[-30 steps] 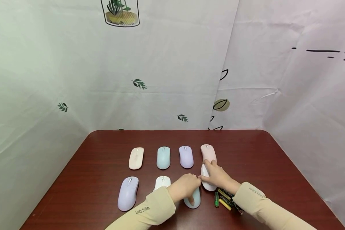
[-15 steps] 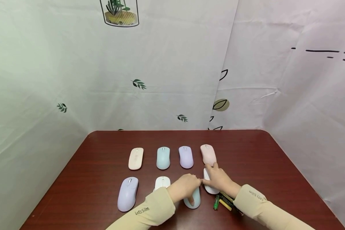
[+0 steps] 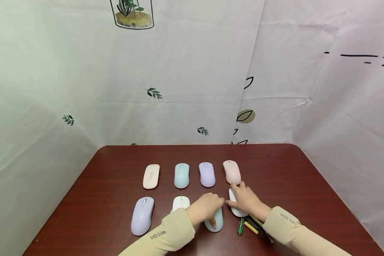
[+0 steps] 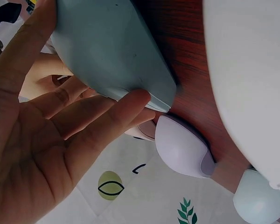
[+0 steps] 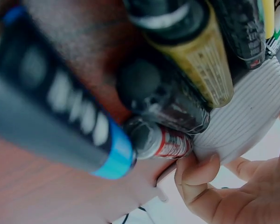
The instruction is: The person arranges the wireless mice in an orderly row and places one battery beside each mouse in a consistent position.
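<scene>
My left hand (image 3: 206, 207) grips a light blue computer mouse (image 3: 217, 221) in the front row, thumb on one side and fingers on the other. In the left wrist view the fingertips lie along the blue shell. To its right, my right hand (image 3: 245, 200) holds a white mouse (image 3: 239, 212) between thumb and fingers. The right wrist view shows the white mouse's ribbed side (image 5: 247, 107) against several batteries. Among them are a green battery (image 3: 241, 226) and a yellow battery (image 3: 251, 228); others are partly hidden under the right wrist.
Behind stand a cream mouse (image 3: 151, 176), a teal mouse (image 3: 181, 176), a lilac mouse (image 3: 207, 175) and a pink mouse (image 3: 232, 172). A lavender mouse (image 3: 142, 216) and another white mouse (image 3: 181, 202), partly behind the left sleeve, sit at front left. A printed cloth hangs past the dark red table (image 3: 92, 202).
My right hand has slid the white mouse right and toward me, away from the pink mouse, up against the batteries. The green battery has tilted. My left hand stays put.
</scene>
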Demonstrator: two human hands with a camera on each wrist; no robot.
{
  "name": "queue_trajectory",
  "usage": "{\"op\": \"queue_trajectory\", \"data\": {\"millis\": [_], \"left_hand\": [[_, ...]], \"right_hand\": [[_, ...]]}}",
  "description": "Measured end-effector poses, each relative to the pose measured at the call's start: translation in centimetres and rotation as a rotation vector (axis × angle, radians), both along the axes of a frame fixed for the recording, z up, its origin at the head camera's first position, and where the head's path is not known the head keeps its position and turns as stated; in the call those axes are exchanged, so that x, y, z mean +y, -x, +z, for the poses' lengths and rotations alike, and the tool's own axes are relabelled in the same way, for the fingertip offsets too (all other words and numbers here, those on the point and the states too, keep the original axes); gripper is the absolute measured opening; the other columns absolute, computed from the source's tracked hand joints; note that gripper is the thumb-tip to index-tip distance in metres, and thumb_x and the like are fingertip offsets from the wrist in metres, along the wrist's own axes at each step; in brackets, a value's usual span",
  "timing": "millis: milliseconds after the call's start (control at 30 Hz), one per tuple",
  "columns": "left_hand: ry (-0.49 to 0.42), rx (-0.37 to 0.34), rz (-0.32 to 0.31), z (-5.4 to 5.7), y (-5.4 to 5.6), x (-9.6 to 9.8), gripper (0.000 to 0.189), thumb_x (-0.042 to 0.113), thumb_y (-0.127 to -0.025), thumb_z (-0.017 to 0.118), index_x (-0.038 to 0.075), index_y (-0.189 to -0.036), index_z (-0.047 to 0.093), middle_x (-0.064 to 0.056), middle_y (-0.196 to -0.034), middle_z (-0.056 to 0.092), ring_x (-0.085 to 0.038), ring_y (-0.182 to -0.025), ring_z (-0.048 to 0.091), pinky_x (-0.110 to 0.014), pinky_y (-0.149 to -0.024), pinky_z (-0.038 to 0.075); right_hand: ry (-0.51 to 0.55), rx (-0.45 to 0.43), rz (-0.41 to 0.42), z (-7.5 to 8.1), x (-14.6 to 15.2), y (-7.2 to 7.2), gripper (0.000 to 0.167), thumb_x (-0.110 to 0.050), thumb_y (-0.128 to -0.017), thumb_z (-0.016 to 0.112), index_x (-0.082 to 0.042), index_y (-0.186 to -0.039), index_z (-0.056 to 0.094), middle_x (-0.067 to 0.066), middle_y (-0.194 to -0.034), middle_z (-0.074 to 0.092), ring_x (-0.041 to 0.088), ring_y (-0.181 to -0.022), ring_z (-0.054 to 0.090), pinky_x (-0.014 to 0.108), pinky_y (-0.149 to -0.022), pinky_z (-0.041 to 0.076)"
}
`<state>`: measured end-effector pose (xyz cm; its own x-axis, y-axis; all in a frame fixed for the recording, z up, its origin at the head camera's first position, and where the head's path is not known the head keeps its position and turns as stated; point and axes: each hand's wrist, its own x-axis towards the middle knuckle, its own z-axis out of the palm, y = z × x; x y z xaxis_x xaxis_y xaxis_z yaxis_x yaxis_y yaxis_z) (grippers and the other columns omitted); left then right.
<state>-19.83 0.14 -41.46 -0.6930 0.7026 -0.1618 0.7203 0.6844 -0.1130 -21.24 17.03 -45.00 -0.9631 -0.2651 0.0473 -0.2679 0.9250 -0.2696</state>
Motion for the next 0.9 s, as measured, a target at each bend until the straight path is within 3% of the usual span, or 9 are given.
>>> {"op": "queue_trajectory", "data": {"millis": [900], "left_hand": [[-0.044, -0.019, 0.015, -0.16, -0.26, -0.32, 0.064, 0.042, -0.053, 0.089, 0.018, -0.101, 0.054, 0.006, -0.092, 0.067, -0.007, -0.093, 0.062, -0.018, -0.081, 0.046]], "right_hand": [[0.012, -0.053, 0.001, 0.49, 0.24, -0.57, 0.051, -0.031, -0.075, 0.077, 0.000, -0.108, 0.054, 0.022, -0.097, 0.044, 0.037, -0.075, 0.051, 0.046, -0.058, 0.048]]}}
